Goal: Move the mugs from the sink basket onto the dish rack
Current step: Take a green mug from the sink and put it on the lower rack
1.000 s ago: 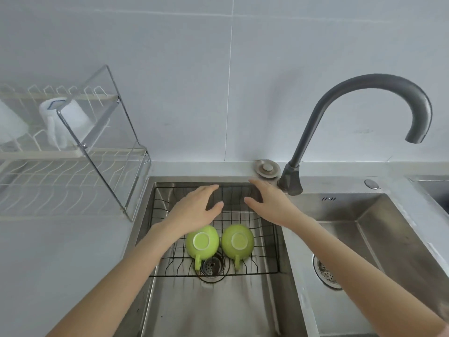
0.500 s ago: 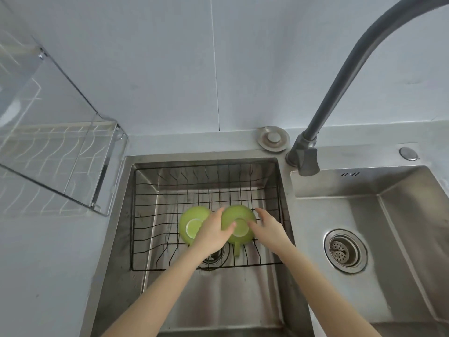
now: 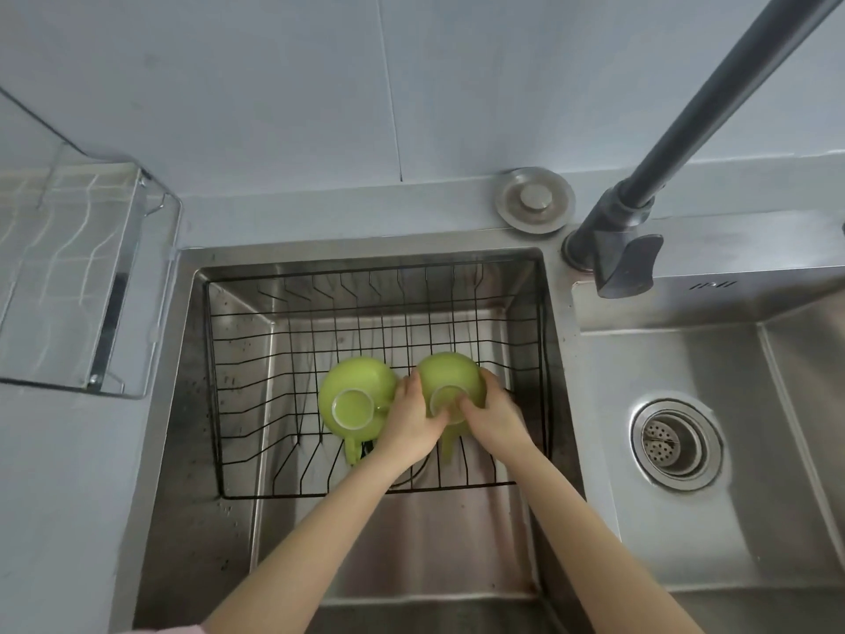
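Two lime-green mugs stand upside down in the black wire sink basket, which sits in the left basin. The left mug is untouched, its handle toward me. Both my hands clasp the right mug: my left hand is on its left side and my right hand on its right side, fingers over its base. Its handle shows below, between my wrists. The dish rack stands on the counter at the left, only its near corner in view.
A dark faucet rises at the back right, between the two basins. A metal plug cap lies on the ledge behind the sink. The right basin has a drain strainer. Grey counter lies left of the sink.
My hands came down from the basket's far rim onto the right mug and closed around it. My head moved nearer and tipped downward, so the rack's upper shelf left the view.
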A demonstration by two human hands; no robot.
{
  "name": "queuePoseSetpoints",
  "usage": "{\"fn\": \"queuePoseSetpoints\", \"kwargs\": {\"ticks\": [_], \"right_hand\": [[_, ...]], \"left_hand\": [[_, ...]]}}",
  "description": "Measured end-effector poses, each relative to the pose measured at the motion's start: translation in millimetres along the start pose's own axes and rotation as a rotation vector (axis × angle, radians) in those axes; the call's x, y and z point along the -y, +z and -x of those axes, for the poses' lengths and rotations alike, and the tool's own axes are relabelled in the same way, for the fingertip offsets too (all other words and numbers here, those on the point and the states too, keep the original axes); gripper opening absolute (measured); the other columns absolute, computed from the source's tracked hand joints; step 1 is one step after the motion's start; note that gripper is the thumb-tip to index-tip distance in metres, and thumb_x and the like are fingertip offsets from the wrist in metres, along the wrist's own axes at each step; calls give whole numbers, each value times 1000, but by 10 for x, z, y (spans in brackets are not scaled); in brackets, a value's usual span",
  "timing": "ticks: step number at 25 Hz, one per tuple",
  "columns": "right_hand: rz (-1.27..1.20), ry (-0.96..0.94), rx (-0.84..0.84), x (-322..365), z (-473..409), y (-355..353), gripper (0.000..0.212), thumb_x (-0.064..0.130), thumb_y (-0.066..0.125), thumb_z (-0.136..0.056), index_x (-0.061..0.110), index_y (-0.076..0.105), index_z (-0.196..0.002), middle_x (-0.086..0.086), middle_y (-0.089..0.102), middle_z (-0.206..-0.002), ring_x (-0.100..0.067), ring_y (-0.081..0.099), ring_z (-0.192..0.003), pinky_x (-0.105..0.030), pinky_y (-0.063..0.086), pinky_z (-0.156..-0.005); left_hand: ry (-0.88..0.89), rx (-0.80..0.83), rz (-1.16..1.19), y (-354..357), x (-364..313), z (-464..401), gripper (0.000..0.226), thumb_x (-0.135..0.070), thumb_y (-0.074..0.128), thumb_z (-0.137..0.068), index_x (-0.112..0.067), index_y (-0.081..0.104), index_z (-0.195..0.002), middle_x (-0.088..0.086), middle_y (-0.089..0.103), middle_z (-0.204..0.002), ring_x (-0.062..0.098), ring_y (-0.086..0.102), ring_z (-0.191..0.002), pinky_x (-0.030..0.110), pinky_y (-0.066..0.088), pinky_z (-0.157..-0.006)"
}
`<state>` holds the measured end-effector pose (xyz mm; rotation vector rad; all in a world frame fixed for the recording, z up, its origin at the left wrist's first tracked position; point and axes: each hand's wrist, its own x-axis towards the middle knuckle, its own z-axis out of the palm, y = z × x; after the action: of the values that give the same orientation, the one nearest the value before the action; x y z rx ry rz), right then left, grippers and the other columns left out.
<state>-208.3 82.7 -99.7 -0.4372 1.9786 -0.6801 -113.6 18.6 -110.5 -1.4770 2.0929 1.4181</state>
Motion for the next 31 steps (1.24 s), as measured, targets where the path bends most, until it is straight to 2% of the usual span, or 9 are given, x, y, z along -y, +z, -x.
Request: {"fn": "queuePoseSetpoints", "kwargs": {"ticks": [3,7,13,19,23,25,31], "right_hand": [[28,-9,-9,-76,-51,65,57,15,44,-93,12,21,-145,-16,40,-144,-29,44,-128,-34,38,-104],[46,-31,-2,-127,-83,115,58,19,41,-95,16,15,-147,-14,32,-149,-29,40,-132,-32,35,-106],[-33,-41,0,-162,-103,96,58,23,48,-93,21,23,-145,-10,37,-148,-26,39,-133,-33,33,-108],[-81,-64,-77,-137,7,97,56,22,52,-91,18,31,-143,-9,42,-146,-24,41,-133,-32,34,-109],[-87,-93,-108,-96,136,62,54,22,55,-90,17,36,-140,-8,47,-142,-23,44,-130,-28,35,-106],[-94,-100,-122,-56,240,44,54,24,55,-90,20,36,-140,-7,49,-141,-23,46,-128,-28,36,-104],[-67,-162,-188,139,606,-61,55,35,56,-88,27,38,-139,-8,55,-133,-26,52,-119,-36,43,-100]], "left_hand": [[12,-46,1,44,4,-14,60,-19,52,-87,-4,26,-139,16,37,-142,28,37,-130,33,31,-107],[6,-97,20,70,58,-21,64,-18,50,-89,-6,17,-142,12,28,-150,24,30,-138,26,24,-108],[40,-127,-11,19,154,-14,64,-23,52,-89,-12,19,-143,6,30,-151,21,32,-137,29,31,-106],[33,-90,47,-30,161,27,61,-21,50,-90,-14,21,-143,7,34,-150,23,35,-136,29,29,-108],[30,-82,118,-64,174,131,60,-20,53,-89,-15,26,-142,16,45,-142,29,45,-129,36,35,-108],[41,-91,173,-103,167,223,60,-19,55,-88,-15,28,-141,10,43,-145,25,45,-129,37,35,-110],[90,-160,315,-276,56,557,59,-18,57,-86,-18,31,-140,6,41,-143,25,50,-124,39,40,-107]]}}
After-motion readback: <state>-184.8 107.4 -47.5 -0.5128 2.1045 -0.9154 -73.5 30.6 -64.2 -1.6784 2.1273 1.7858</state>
